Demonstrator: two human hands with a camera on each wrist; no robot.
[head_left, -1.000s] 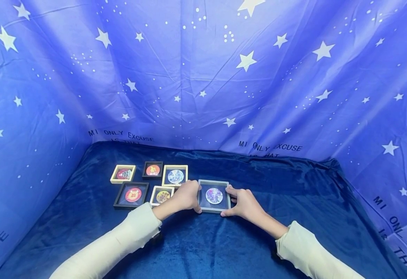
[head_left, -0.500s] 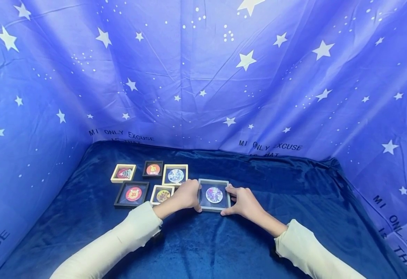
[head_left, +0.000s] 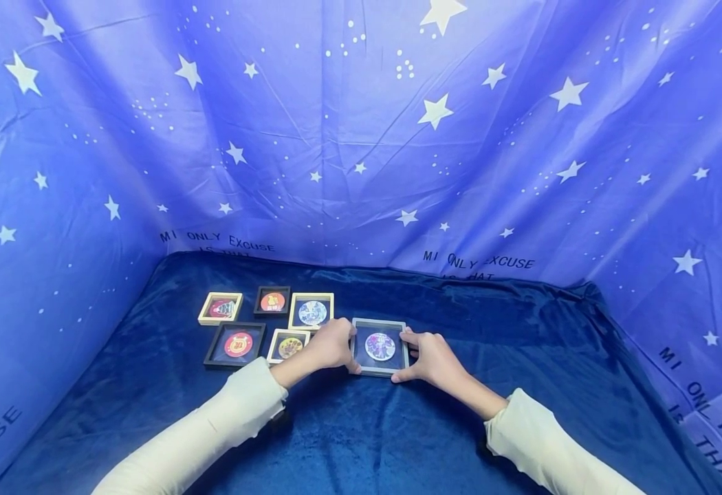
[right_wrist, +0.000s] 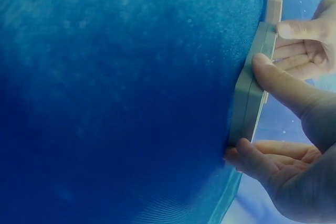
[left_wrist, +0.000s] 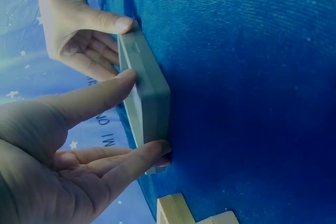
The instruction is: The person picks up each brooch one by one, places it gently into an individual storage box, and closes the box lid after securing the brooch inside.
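A grey square display frame [head_left: 376, 372] lies flat on the dark blue cloth, a round purple-and-white badge [head_left: 379, 346] behind its clear film. My left hand [head_left: 333, 344] grips the frame's left side, thumb at the front left corner and fingers toward the back. On the opposite side, my right hand [head_left: 435, 361] pinches it between thumb and fingers. In the left wrist view, the left thumb and fingers span the grey frame's thick edge [left_wrist: 155, 98]. The right wrist view has the right thumb and fingers on the same frame's edge [right_wrist: 249, 90].
Left of the hands lie several smaller display frames with round badges: a cream one [head_left: 211, 321] and a black one [head_left: 272, 315] behind, a larger black one [head_left: 208, 350] in front, and a cream one [head_left: 329, 302] beside the left hand. A starry curtain [head_left: 336, 137] surrounds the cloth [head_left: 361, 440].
My left thumb has shifted slightly to the right at the grey frame's front left corner. Both hands keep their hold, and the frames lie where they were.
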